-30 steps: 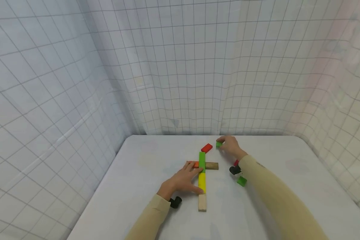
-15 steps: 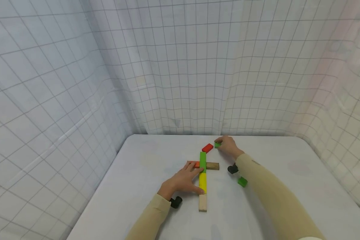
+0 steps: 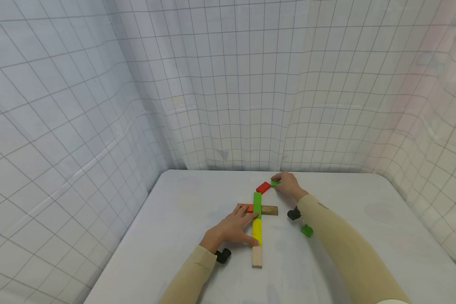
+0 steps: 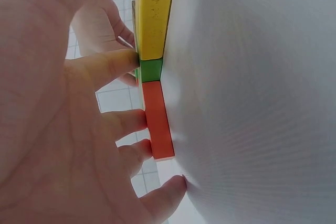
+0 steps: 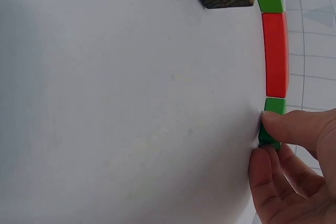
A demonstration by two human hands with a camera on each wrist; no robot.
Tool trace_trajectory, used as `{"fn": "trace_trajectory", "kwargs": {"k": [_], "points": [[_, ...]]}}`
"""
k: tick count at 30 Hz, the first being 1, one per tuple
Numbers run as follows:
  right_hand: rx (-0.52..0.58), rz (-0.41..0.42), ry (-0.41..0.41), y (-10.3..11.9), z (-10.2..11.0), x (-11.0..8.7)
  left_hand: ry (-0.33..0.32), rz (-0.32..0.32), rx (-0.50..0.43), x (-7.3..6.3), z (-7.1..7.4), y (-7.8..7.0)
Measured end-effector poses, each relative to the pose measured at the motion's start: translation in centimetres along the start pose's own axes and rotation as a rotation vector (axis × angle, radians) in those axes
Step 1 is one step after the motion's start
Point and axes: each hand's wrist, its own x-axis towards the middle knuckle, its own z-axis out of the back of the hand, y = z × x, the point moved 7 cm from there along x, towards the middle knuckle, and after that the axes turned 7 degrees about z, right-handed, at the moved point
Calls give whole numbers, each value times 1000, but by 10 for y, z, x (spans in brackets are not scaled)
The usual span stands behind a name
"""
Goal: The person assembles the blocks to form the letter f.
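At the far side of the table, my right hand (image 3: pixel 287 184) pinches a small green block (image 5: pixel 275 106) between thumb and fingers, its end close to the red block (image 3: pixel 263 187). That red block lies slanted beyond a longer green block (image 3: pixel 257 201). My left hand (image 3: pixel 231 228) is spread over the left side of the row, its thumb at the yellow block (image 3: pixel 256 230). In the left wrist view its fingertips touch the orange block (image 4: pixel 158 121) and reach the green one. A brown wooden block (image 3: pixel 269 210) juts right from the green block, opposite the orange one.
A pale wooden block (image 3: pixel 256 256) ends the row at the near side. Another green block (image 3: pixel 307 230) lies beside the right sleeve (image 3: pixel 342 240). White gridded curtains (image 3: pixel 232 84) stand behind and at both sides of the white table (image 3: pixel 182 202).
My right hand has shifted slightly left with the small green block, bringing it nearer the red block. The left hand stays in place. A red piece by the right wrist is now hidden.
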Motion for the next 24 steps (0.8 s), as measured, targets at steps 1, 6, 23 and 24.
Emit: {"fn": "trace_trajectory", "kwargs": {"k": [1,6,23,24], "points": [[1,-3,1,0,0,0,0,-2,-2,0,0,0],[-4,-5,5,0,0,-2,2,1,-9,-1,0,-2],[-36,-1,33,4,5,-1,2,6,-11,-4,4,-4],[-39,1,35,6,7,-1,2,5,-16,-5,4,-4]]}}
